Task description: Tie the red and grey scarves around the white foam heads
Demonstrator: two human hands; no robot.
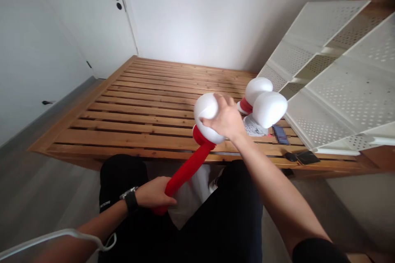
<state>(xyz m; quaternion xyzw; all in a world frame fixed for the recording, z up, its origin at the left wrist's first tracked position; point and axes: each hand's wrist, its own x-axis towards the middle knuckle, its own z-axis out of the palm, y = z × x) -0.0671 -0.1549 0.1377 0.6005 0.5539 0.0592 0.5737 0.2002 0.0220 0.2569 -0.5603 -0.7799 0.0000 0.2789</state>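
Observation:
A smooth white head form (pixel 205 109), likely a mannequin head, stands tilted near the front edge of the slatted wooden platform. Fabric of a red scarf (pixel 189 168) is gathered around its base, and a long end stretches down toward my lap. My left hand (pixel 156 192) is closed around that lower end, above my thigh. On the white form's right side my right hand (pixel 226 117) rests with its fingers wrapped over the top. Part of the form and the far side of the scarf are hidden.
To the right are two more white head forms (pixel 270 109), one with red cloth at its base. Near them lie a blurred blue item (pixel 280 134), a black wallet-like object (pixel 307 157) and white perforated panels (pixel 336 107). A white door (pixel 77 8) is at left.

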